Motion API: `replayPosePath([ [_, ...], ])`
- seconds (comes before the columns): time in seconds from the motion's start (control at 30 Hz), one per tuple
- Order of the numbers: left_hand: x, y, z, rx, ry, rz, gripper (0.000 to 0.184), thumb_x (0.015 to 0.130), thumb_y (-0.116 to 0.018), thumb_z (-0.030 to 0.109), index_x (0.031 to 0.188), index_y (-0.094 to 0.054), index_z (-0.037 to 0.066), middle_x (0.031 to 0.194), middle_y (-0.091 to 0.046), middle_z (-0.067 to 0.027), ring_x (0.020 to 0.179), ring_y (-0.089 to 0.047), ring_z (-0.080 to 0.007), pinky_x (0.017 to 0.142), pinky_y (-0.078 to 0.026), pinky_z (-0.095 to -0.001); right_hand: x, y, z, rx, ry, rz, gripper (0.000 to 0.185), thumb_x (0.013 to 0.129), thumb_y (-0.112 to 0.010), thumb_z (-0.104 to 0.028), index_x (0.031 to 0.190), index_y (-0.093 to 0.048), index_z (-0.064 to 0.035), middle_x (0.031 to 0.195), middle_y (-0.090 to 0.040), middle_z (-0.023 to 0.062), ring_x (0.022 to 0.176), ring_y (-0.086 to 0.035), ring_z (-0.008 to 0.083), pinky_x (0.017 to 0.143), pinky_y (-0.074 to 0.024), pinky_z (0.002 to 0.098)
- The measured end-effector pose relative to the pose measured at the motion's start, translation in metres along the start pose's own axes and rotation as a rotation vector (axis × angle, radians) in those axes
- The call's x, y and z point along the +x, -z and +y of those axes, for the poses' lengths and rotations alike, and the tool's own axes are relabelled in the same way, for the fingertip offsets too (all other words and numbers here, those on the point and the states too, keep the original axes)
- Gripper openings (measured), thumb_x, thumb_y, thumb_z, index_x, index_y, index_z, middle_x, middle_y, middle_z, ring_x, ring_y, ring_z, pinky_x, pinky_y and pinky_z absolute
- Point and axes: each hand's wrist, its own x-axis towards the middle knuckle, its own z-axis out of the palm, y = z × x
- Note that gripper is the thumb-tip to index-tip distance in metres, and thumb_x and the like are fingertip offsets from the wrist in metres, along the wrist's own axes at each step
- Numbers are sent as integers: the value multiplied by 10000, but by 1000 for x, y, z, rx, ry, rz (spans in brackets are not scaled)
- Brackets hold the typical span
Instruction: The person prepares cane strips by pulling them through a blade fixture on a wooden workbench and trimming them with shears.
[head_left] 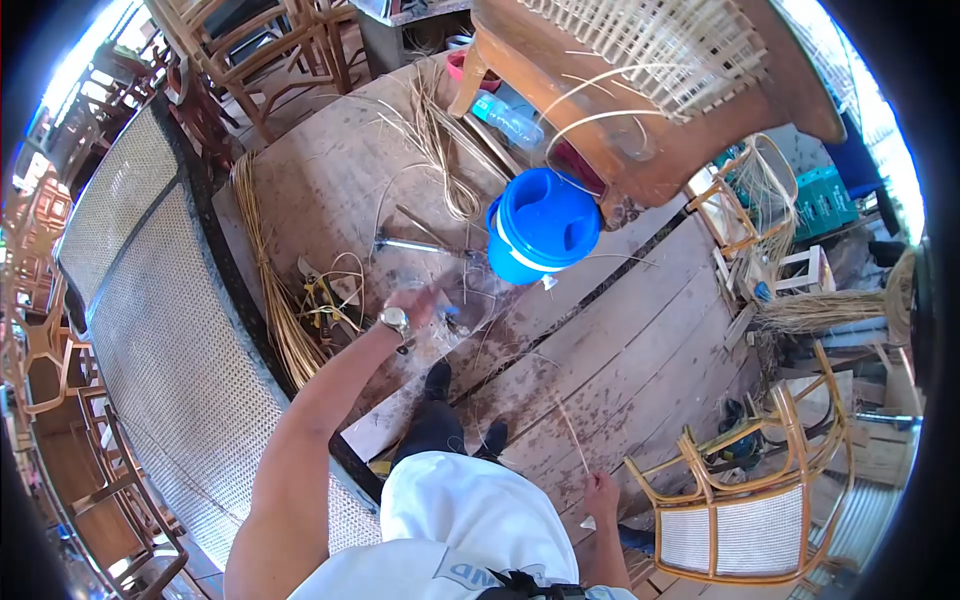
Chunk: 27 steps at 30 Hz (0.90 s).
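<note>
Strand [574, 437] of pale cane, thin and faintly bent, rises from the right hand [601, 495], low in the view beside the white shirt [470, 500]. That grip is narrow, the fingers bunched on the strand's lower end. Its free length slants over the floorboards [630, 350], so a snag on the rattan chair [735, 530] nearby, or a step of the dark shoe [438, 381], could kink or split it.

Farther out, the left hand [413, 305], wearing a wristwatch [395, 319], is over clear plastic and a small blue thing [447, 312]. Blur hides that grip; I cannot tell whether it holds anything. Yellow-handled tools [322, 303] lie just to its left among loose cane loops, where fingers groping without a look might be nicked or tangled.

Beyond, a cane bundle [257, 245] lies along the woven panel [180, 290]; a brushing sleeve or foot could scatter its strands. Past the left hand, the blue container [513, 262] stands by the wooden chair [585, 120]. If it holds liquid, a knock from the outstretched arm could spill it.
</note>
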Motion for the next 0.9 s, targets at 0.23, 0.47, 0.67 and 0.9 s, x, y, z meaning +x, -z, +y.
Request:
replayPosePath([
  [0.23,-54,106,66,-528,-6,394,553,843,-614,467,1251,-497,114,1020,-657,-149,819,-657,-343,669,-527,-433,56,-15,-117,-139,515,-386,200,868,-580,-232,936,-647,-56,791,-650,173,737,-633,356,653,-489,410],
  [0.47,-161,122,108,-735,-193,-442,274,884,-616,359,1035,-656,134,827,-670,-128,730,-643,-276,677,-501,-390,64,22,-253,215,523,-813,147,893,-615,-155,982,-658,-46,747,-626,51,710,-569,107,657,-465,264],
  [0.67,-332,164,-158,-179,479,406,122,862,-606,118,929,-672,41,770,-654,-91,690,-602,-182,664,-491,-332,184,73,-135,74,413,-794,156,910,-605,-188,929,-667,-46,744,-596,-21,699,-518,56,636,-433,227],
  [0.9,-564,185,-274,670,1034,773,242,885,-605,311,949,-642,80,864,-662,-147,793,-654,-330,691,-515,-430,263,127,-26,-375,542,-535,240,842,-633,-248,751,-608,-27,653,-575,67,614,-539,159,588,-434,326],
])
